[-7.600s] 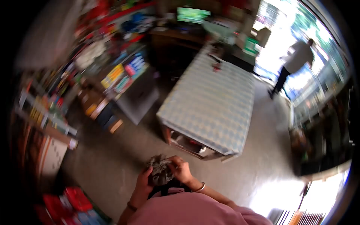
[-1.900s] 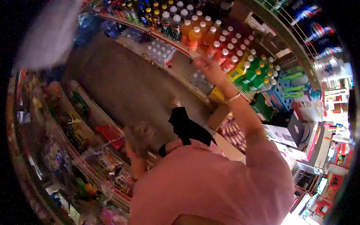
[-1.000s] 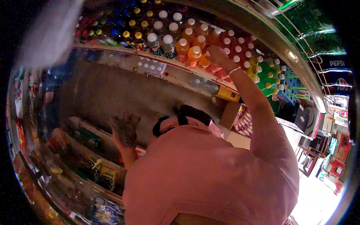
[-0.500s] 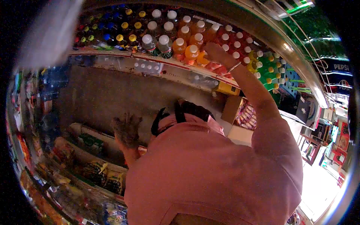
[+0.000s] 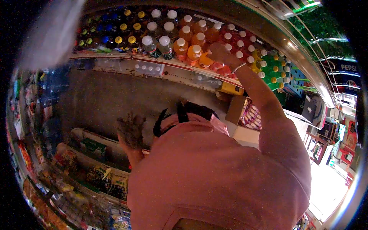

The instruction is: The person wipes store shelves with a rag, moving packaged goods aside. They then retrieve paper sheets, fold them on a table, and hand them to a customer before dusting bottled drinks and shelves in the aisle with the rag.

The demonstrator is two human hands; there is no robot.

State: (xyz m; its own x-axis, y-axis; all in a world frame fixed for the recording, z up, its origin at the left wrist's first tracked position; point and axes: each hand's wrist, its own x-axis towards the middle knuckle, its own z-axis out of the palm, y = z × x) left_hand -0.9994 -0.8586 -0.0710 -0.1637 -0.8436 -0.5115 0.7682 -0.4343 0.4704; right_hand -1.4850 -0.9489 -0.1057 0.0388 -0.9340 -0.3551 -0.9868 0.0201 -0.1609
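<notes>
My right hand [image 5: 222, 53] reaches over the front of the drinks shelf. Its fingers are closed around the top of an orange drink bottle [image 5: 205, 60], whose cap they hide. Right beside this bottle stands another orange drink bottle [image 5: 194, 52] with a white cap. Red drink bottles [image 5: 239, 54] with white caps are on the other side of the hand. My left hand [image 5: 131, 130] hangs low over the floor at my side, fingers spread, holding nothing.
Clear bottles [image 5: 165, 46] and dark bottles with yellow caps [image 5: 132, 40] line the shelf further left. An open carton [image 5: 250, 115] of packets stands below the shelf on the right. Bins with packaged goods [image 5: 100, 174] are at lower left. A metal rail [image 5: 291, 44] edges the upper right.
The view has shifted slightly, so the shelf bottles appear a little higher and further left. My right hand stays at the orange drink bottle, and my left hand stays spread.
</notes>
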